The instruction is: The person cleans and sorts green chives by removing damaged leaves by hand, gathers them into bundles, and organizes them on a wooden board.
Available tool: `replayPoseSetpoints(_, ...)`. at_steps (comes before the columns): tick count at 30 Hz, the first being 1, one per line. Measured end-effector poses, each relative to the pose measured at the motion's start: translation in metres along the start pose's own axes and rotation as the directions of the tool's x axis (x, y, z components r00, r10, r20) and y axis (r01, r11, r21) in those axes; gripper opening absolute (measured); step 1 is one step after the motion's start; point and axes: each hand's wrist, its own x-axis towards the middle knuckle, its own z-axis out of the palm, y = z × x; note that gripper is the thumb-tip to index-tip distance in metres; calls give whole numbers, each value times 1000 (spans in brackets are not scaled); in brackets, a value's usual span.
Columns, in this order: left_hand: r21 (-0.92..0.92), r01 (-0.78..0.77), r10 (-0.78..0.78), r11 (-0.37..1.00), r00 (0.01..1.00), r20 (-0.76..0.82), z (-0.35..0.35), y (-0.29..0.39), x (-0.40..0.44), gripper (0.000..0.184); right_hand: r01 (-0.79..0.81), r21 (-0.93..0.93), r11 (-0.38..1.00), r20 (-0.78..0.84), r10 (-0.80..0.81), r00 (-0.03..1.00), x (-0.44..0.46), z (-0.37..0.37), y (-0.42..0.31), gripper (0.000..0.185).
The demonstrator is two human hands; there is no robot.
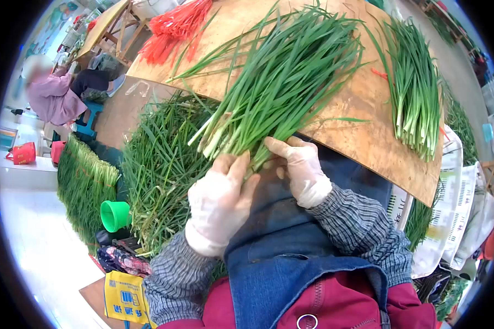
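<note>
A loose heap of green garlic chives (pixel 291 71) lies on the wooden board, its pale cut ends pointing toward me at the near edge. My left hand (pixel 217 203), in a whitish glove with bare fingertips, is closed with thumb and fingers around the stem ends of a few chives. Beside it, my right hand (pixel 306 170), gloved the same way, pinches chives from the same small bunch just off the board's edge. Its lower fingers are partly hidden. Farther right on the board rests a neater bundle of chives (pixel 414 98), with a bit of red tie near it.
Red plastic strips (pixel 175 24) lie at the board's far left. Below the board's left side is a big pile of loose green leaves (pixel 167 164), near a green cup (pixel 115 215). Bundled chives (pixel 88 186) stand farther left. White crates (pixel 444 203) are at right. Another person (pixel 55 96) sits behind.
</note>
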Motion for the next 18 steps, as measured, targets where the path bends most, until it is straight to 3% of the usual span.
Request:
replayPoseSetpoints(3, 3, -49, 48, 999, 994, 101, 20, -10, 4, 20, -5, 26, 1000, 38, 4, 999, -11, -12, -6, 18)
replayPoseSetpoints(6, -472, 110, -60, 875, 991, 120, 32, -14, 6, 13, -16, 32, 999, 91, 13, 996, -17, -29, -10, 18)
replayPoseSetpoints(7, -518, 284, -190, 807, 955, 228, 29, -10, 9, 10, -21, 22, 1000, 88, 19, 996, -19, -34, -12, 17)
replayPoseSetpoints(9, -531, 323, -250, 783, 946, 207, 26, -8, 13, 10, -29, 6, 1000, 84, 28, 996, -25, -39, -19, 16)
replayPoseSetpoints(10, -517, 393, -304, 761, 919, 250, 21, -6, 17, 10, -35, 5, 999, 84, 35, 996, -28, -41, -23, 16)
replayPoseSetpoints(11, -493, 353, -294, 795, 936, 195, 24, -12, 17, 9, -43, 0, 999, 88, 43, 995, -30, -45, -23, 19)
replayPoseSetpoints(13, -132, -6, -19, 991, 981, -193, 27, -15, 18, 14, -55, -10, 998, 97, 56, 994, -35, -54, -23, 25)
replayPoseSetpoints(14, 83, -21, 39, 996, 977, -210, 26, -12, 18, 20, -59, -6, 998, 97, 59, 993, -38, -57, -23, 23)
replayPoseSetpoints(17, 174, -50, 97, 984, 956, -276, 13, 22, 11, 24, -68, 51, 996, 59, 65, 996, -41, -67, -18, 16)
replayPoseSetpoints(18, 147, -157, 200, 977, 916, -348, 15, 24, 6, 24, -65, 45, 997, 56, 62, 996, -42, -68, -18, 16)
